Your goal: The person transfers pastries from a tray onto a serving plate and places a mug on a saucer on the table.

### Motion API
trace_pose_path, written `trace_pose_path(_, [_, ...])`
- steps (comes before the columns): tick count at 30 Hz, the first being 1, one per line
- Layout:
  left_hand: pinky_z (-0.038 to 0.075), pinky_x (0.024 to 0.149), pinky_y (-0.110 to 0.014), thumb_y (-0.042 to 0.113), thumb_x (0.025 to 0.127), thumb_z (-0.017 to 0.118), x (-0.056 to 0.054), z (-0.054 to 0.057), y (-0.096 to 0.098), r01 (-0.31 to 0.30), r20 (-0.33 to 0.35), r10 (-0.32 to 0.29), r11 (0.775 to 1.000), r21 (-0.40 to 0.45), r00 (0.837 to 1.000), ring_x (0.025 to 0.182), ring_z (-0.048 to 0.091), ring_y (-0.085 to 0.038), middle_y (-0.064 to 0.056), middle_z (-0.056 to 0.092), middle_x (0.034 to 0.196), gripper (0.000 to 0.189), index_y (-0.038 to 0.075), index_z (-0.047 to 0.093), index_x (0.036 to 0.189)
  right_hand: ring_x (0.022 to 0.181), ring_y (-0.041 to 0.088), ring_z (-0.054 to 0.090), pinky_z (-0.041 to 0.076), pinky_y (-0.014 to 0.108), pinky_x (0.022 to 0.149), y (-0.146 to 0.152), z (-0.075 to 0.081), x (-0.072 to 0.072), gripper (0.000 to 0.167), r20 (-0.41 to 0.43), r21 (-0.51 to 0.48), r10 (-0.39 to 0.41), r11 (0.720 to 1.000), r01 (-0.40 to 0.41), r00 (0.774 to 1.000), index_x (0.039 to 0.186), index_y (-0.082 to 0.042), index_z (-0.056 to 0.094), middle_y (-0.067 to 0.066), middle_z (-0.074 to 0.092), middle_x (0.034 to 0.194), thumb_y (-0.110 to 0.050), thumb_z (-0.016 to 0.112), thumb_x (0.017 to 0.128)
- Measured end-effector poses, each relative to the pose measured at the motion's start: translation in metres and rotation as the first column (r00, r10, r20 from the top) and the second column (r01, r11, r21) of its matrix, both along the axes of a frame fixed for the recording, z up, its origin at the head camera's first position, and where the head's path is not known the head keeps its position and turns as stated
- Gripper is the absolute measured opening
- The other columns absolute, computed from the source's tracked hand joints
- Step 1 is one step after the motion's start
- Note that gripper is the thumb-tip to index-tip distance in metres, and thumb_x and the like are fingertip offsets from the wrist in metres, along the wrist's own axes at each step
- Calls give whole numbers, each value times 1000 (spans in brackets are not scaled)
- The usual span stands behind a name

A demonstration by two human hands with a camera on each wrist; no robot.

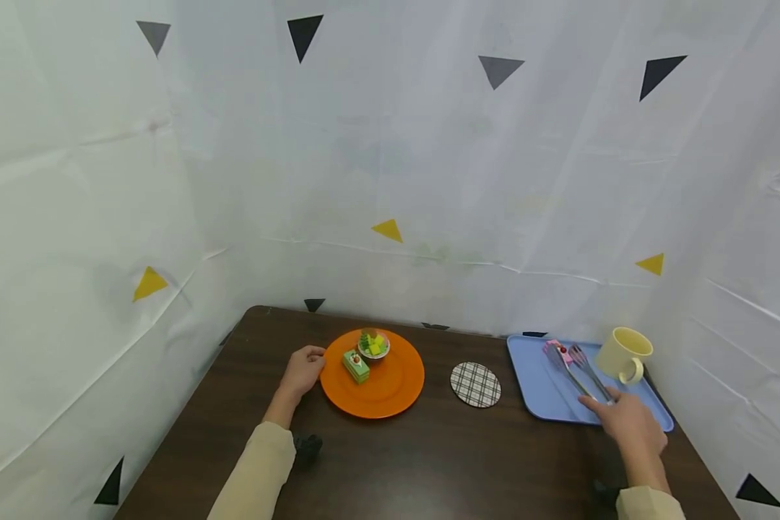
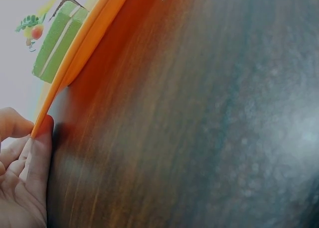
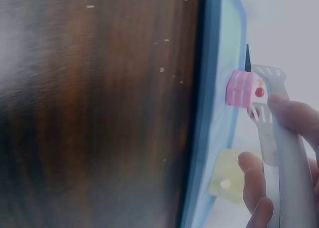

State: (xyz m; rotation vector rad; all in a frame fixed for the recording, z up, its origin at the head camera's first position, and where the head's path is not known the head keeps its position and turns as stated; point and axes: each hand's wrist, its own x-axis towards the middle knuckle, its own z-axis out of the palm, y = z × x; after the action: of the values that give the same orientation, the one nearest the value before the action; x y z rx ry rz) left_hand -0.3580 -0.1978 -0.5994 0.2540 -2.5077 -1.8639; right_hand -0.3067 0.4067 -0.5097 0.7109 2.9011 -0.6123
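My left hand [image 1: 301,372] pinches the left rim of an orange plate [image 1: 386,397], thumb above and fingers below, as the left wrist view shows. A green toy cake slice [image 1: 356,367] and a small bowl [image 1: 373,345] of green and yellow pieces sit on the plate. My right hand [image 1: 630,422] grips a pair of tongs [image 3: 289,153] over the blue tray [image 1: 539,383]. The slotted tips stand apart, close around a pink toy cake slice [image 3: 239,90] with a red berry on top. Whether they touch it I cannot tell.
A pale yellow mug [image 1: 614,354] stands at the tray's back right. Between plate and tray lies a round checked coaster [image 1: 476,384]. The dark wooden table [image 1: 442,462] is bounded by a white curtain [image 1: 390,144] with triangles behind and at the sides.
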Motion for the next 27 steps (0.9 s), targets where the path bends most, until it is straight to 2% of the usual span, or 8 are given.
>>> trace_pose_path(7, [55, 85, -32, 17, 110, 55, -2, 1, 0, -8, 7, 8, 1000, 2, 1000, 108, 66, -28, -21, 69, 130, 36, 0, 63, 141, 120, 59, 58, 50, 59, 77, 4, 1, -9, 120, -31, -2, 32, 999, -32, 999, 166, -10, 37, 41, 36, 159, -90, 64, 82])
trace_pose_path(13, [56, 85, -31, 16, 109, 57, -5, -1, -1, -14, 22, 14, 1000, 4, 1000, 106, 66, -26, -19, 70, 129, 35, 1, 64, 140, 115, 56, 60, 50, 57, 76, 3, -4, -12, 109, -14, -9, 37, 999, -37, 999, 164, -8, 41, 42, 39, 158, -81, 69, 87])
trace_pose_path(20, [56, 84, -33, 14, 109, 55, -7, -1, -1, -10, 6, 10, 1000, 7, 1000, 105, 66, -27, -21, 70, 127, 35, -2, 63, 139, 102, 46, 62, 48, 52, 74, -3, -9, -13, 93, 3, 10, 17, 1000, -17, 1000, 159, -6, 47, 41, 48, 150, -67, 71, 94])
trace_pose_path(27, [55, 82, -30, 14, 108, 56, -4, -4, -1, -12, 3, 12, 1000, 1, 1000, 104, 67, -25, -20, 70, 127, 36, -1, 64, 140, 107, 49, 62, 48, 55, 78, -3, -13, -12, 87, 15, 13, 13, 1000, -13, 1000, 158, -6, 49, 39, 53, 144, -63, 71, 96])
